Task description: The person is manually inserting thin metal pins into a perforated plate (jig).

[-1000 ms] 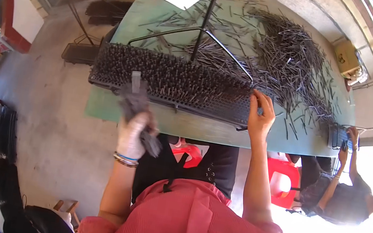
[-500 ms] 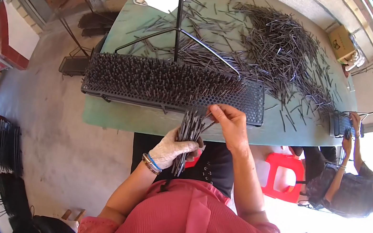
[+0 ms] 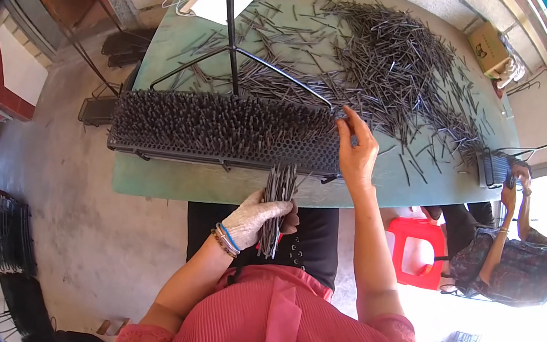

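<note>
My left hand, in a pale knitted glove with a darker thumb and fingertips, is closed around an upright bundle of thin dark rods. In front of it lies a long black perforated rack with a metal frame, its holes packed with upright rods except toward the right end. My bare right hand is over that right end, thumb and forefinger pinched at the far edge beside the last rods. What sits between those fingertips is too small to make out.
Loose rods lie heaped on the green table behind the rack. A black upright pole with braces rises behind it. At right, a co-worker handles a smaller rack near a red stool. A cardboard box stands farther back.
My right hand has gone from the top of the rod bundle up and forward to the rack's right end. The left hand still grips the bundle. The view has shifted slightly.
</note>
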Demonstrator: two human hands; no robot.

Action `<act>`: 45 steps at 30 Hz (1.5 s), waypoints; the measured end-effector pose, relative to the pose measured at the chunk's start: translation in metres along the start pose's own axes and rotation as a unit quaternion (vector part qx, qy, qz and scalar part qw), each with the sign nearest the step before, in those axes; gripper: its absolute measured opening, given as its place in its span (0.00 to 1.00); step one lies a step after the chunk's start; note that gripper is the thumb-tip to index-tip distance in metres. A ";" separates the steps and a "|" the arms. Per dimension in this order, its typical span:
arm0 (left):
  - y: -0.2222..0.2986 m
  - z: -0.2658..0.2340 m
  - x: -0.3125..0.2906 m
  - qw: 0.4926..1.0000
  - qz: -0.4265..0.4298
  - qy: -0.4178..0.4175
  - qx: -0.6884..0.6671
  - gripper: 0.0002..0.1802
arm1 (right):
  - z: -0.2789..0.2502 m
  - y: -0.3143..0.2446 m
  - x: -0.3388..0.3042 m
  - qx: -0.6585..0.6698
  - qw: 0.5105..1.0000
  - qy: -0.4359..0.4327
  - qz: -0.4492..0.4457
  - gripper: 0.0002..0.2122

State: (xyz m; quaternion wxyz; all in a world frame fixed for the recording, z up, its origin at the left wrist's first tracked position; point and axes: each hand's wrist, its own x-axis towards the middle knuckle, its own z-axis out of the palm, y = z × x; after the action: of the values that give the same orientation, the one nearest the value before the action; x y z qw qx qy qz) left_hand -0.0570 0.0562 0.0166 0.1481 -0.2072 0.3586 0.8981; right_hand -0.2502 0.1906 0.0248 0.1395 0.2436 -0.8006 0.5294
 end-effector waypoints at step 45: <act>0.002 0.011 0.013 0.995 0.021 0.061 0.076 0.11 | 0.006 0.005 0.000 -0.108 0.971 -0.044 -0.209 0.10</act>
State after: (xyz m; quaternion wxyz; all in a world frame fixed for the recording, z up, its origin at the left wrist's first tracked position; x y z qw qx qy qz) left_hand -0.0717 0.0638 0.0188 0.1222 -0.2427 0.4381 0.8569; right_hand -0.2524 0.1866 0.0184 0.2371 0.4124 -0.7894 0.3880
